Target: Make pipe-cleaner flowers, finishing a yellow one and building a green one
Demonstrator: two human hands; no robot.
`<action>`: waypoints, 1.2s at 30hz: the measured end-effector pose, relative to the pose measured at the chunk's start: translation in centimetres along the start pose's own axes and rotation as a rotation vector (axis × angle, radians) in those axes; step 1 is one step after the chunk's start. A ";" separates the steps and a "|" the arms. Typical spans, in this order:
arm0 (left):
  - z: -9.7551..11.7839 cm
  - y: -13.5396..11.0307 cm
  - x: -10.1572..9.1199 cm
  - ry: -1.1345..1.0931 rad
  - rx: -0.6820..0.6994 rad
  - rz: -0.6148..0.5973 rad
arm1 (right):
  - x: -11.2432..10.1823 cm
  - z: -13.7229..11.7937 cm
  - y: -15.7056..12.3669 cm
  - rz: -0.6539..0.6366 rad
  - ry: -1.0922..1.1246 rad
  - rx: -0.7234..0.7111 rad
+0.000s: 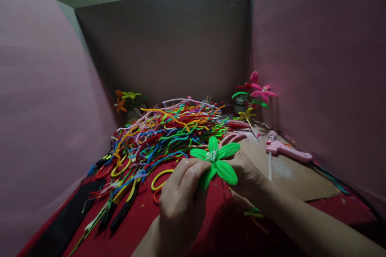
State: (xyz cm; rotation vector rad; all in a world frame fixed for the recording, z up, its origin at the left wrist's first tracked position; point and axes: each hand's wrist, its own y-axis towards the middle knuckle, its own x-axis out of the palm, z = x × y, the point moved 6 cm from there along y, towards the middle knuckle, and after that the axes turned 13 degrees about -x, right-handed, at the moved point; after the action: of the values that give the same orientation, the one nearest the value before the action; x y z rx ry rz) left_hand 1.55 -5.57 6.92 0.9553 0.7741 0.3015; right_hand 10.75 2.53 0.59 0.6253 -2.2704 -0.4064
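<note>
A green pipe-cleaner flower with five petals and a cluster of white beads at its centre is held up in front of me. My left hand has its fingers closed at the flower's left side, against the lower petals. Behind the right petals, my right hand grips the flower from the back; its fingertips are mostly hidden. Past the hands lies a big heap of multicoloured pipe cleaners.
A pink glue gun rests on a cardboard sheet at right. Pink flowers and orange flowers stand at the back. Yellow-handled scissors and black-and-yellow pliers lie on the red cloth.
</note>
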 end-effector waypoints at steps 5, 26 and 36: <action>-1.3 -0.1 0.1 -0.014 -0.084 0.023 | -0.7 0.0 -0.2 0.054 -0.003 -0.007; -3.5 1.5 0.2 -0.397 -0.556 -0.381 | -0.7 -0.6 0.0 0.070 -0.054 0.012; -5.0 2.9 -0.2 -0.460 -0.688 -0.296 | -0.5 -0.6 -0.3 0.005 -0.094 -0.002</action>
State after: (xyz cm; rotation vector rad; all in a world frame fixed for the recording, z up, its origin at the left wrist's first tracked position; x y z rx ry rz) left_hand -1.82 -0.97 7.67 0.2314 0.3314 0.0668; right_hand 11.60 2.47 0.61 0.6105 -2.3605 -0.4437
